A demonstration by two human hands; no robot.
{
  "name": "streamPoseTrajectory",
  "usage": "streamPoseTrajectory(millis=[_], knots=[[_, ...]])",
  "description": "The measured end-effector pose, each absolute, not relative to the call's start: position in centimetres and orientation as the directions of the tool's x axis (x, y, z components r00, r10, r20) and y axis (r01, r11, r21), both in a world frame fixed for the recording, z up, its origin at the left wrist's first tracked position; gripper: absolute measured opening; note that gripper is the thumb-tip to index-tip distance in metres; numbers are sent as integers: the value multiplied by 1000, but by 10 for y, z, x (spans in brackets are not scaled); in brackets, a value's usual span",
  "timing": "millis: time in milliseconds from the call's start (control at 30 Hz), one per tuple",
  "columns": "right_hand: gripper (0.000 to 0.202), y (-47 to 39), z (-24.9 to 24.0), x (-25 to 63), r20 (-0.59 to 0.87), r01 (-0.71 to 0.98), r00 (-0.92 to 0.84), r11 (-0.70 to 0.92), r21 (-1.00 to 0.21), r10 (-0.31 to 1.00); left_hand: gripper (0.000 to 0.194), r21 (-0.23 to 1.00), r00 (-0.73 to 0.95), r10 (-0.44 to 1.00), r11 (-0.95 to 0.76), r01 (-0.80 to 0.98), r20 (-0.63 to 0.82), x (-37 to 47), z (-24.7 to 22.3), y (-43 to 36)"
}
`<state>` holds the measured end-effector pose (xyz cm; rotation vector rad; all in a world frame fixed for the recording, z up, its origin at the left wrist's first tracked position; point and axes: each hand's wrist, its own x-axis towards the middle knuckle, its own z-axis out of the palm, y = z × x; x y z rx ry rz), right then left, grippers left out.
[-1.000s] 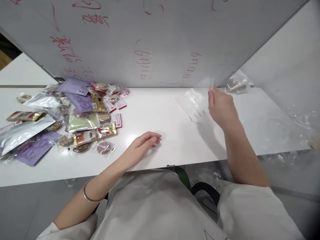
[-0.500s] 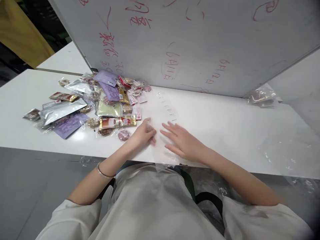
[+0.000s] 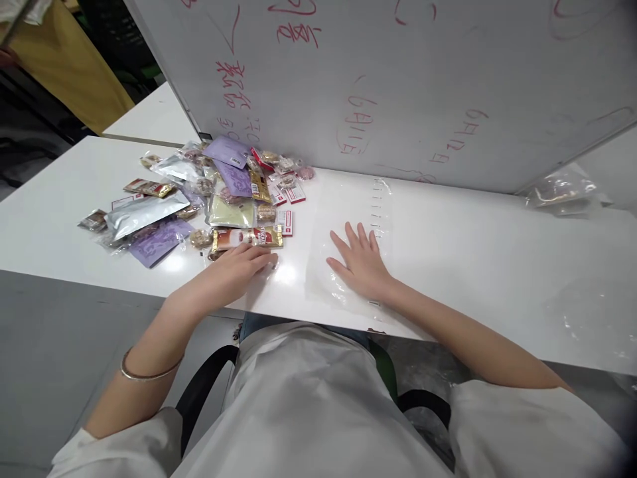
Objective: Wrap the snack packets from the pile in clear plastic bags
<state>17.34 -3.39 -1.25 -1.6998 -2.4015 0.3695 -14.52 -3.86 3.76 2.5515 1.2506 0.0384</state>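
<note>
My right hand lies flat with spread fingers on a clear plastic bag, which rests on the white table. At the near edge of the pile of packaged snacks is my left hand, palm down, just below a red and gold sachet. Its fingers are loosely extended over a small wrapped item that is mostly hidden. Purple packets, a silver packet and a pale green packet are heaped around it.
Behind the table stands a whiteboard with red writing. Crumpled clear plastic lies at the back right. More thin clear plastic is at the right front. A yellow cloth hangs at the far left.
My left hand has moved left to the snack pile. My right hand has settled flat on the clear bag, which now lies spread further right. The view has shifted slightly.
</note>
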Motion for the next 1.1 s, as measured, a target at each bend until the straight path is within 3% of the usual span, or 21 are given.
streamPoseTrajectory(millis=[67,133,233,333,400,467,533,600,733,867,967,1100], knots=[[64,-35,-6,173,107,861,-329,344,-373,938,42,228,616,785,-588,776,-69,-138,38,-36],[54,-38,4,170,181,760,-346,388,-522,921,39,193,612,791,-602,775,10,-122,45,-36],[47,-43,16,162,77,457,-413,279,-845,907,41,214,632,761,-648,731,147,-87,57,-40],[50,-44,19,159,-55,232,-447,57,-971,893,44,294,703,690,-717,633,170,-60,65,-41],[50,-44,17,166,-125,263,-383,-21,-964,915,45,354,641,751,-650,672,161,-56,66,-33],[49,-43,17,179,-203,414,-258,-82,-907,945,47,332,405,900,-436,837,162,-62,64,-18],[49,-45,20,194,-234,580,-139,-112,-807,962,51,222,105,980,-142,965,170,-71,58,0],[51,-48,26,207,-228,673,-70,-123,-729,971,57,91,-25,988,11,996,150,-76,51,18],[47,-51,32,223,-210,786,-29,-108,-609,977,56,-43,57,991,-52,998,118,-71,40,35],[48,-50,23,235,3,912,-1,2,-411,1000,39,-90,186,980,-179,980,73,-62,38,36],[54,-54,17,246,52,901,-68,84,-425,996,38,-84,193,981,-190,978,28,-63,39,35],[66,-62,13,264,-38,845,-264,213,-490,964,33,-78,178,981,-172,982,73,-60,50,23]])
